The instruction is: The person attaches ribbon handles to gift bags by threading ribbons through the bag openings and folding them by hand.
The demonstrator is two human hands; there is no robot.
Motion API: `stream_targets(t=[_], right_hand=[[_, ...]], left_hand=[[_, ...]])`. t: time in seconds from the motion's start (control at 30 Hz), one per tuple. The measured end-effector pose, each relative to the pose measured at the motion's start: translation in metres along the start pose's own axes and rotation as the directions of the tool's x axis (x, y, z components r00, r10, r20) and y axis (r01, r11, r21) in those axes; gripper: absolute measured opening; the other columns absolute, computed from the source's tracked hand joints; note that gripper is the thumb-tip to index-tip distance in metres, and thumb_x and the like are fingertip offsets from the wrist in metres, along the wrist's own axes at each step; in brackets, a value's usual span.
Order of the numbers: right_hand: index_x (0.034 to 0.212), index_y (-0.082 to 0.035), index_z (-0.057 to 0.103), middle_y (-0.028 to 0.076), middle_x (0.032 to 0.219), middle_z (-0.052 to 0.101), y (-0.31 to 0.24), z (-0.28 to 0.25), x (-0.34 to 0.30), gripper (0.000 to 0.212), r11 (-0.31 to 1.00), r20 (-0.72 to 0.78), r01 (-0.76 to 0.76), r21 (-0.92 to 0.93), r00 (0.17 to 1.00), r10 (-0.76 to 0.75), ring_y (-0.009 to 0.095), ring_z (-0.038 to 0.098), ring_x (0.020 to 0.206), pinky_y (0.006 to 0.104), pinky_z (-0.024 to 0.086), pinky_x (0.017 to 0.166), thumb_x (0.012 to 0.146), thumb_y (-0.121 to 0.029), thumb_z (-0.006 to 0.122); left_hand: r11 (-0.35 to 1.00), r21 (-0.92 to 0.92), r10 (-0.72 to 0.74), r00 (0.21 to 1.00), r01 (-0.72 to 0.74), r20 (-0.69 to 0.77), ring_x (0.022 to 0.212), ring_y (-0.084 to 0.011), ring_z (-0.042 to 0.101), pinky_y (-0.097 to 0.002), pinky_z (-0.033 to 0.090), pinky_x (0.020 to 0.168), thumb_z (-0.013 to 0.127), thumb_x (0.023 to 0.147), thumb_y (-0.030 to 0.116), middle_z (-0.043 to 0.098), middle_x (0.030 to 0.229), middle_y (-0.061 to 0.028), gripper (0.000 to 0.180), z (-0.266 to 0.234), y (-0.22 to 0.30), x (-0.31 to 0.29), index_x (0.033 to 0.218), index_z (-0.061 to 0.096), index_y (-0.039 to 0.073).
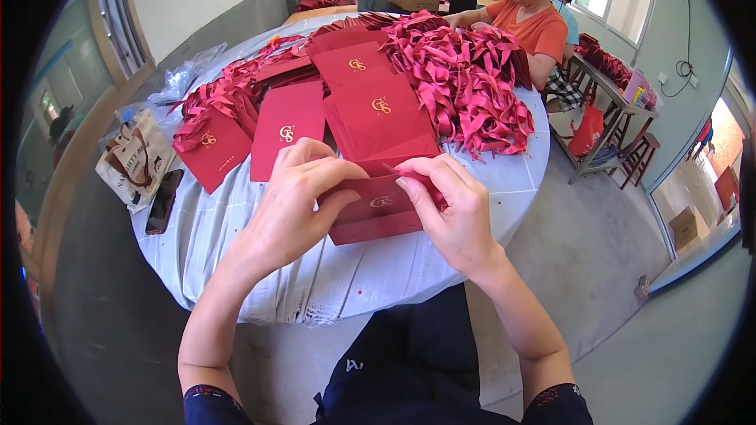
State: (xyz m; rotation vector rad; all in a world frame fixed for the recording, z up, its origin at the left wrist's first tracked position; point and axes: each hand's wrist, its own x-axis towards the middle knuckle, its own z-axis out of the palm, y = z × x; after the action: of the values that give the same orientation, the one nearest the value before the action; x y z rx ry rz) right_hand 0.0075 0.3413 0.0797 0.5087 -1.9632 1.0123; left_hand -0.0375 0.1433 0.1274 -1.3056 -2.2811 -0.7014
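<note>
A dark red paper bag [376, 224] with a gold emblem stands at the table's near side, between my hands. My left hand [295, 193] grips its upper edge on the left, thumb in front and fingers reaching over the rim. At the right end of that rim, my right hand [453, 208] pinches the edge between thumb and fingers. A small strip shows between the fingertips, too small to make out. Just beyond lies a stack of flat red bags [382, 114]. Another flat red bag [287, 130] lies left of the stack.
A large heap of red ribbons [465, 83] covers the far right of the white-covered round table [315, 291]. Ribboned bags [213, 145], a phone [164, 203] and a canvas tote [135, 161] lie at left. Across the table sits a person in orange [524, 27]. Others work behind.
</note>
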Motion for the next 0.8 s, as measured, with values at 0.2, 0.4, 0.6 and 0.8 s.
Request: stream_targets(t=[0.2,0.4,0.6,0.8], right_hand=[[0.098,0.001,0.065,0.006,0.083,0.063,0.002,0.001,0.003,0.014,0.999,0.021,-0.048,-0.006,0.999,0.048,0.012,0.057,0.068,0.0245,0.044,0.058,0.085,0.0,0.065],[0.11,0.001,0.061,0.0,0.078,0.058,-0.002,-0.001,0.001,0.018,0.845,0.145,-0.442,0.3,0.897,0.418,-0.001,0.044,0.059,0.0153,0.035,0.052,0.096,-0.008,0.054],[0.094,0.002,0.064,0.001,0.073,0.06,-0.014,0.024,-0.005,0.013,0.918,0.185,-0.352,0.184,0.929,0.32,0.003,0.053,0.063,0.0189,0.043,0.055,0.094,-0.008,0.056],[0.093,0.003,0.064,0.002,0.072,0.062,-0.014,0.043,-0.007,0.01,0.894,0.187,-0.43,0.127,0.895,0.404,0.004,0.054,0.064,0.0205,0.044,0.057,0.092,-0.006,0.059]], left_hand=[[0.936,-0.273,-0.228,0.973,0.223,0.013,0.085,-0.0177,0.059,-0.0294,0.049,0.077,0.067,0.077,-0.004,0.063,0.089,-0.0068,0.022,0.004,-0.015,-0.009,0.098,0.068,0.003],[0.837,-0.453,-0.326,0.945,0.306,0.036,0.088,-0.0132,0.061,-0.0283,0.049,0.08,0.06,0.084,-0.004,0.067,0.093,-0.0074,0.016,0.01,-0.027,-0.011,0.099,0.065,-0.001],[0.825,-0.466,-0.317,0.945,0.319,0.087,0.088,-0.0104,0.059,-0.0253,0.047,0.081,0.056,0.086,-0.007,0.066,0.093,-0.0054,0.021,0.009,-0.034,-0.009,0.105,0.064,-0.002],[0.815,-0.527,-0.278,0.96,0.239,0.005,0.085,-0.019,0.063,-0.0296,0.049,0.079,0.054,0.085,-0.006,0.067,0.092,-0.0138,0.022,0.016,-0.044,-0.012,0.105,0.063,-0.003]])
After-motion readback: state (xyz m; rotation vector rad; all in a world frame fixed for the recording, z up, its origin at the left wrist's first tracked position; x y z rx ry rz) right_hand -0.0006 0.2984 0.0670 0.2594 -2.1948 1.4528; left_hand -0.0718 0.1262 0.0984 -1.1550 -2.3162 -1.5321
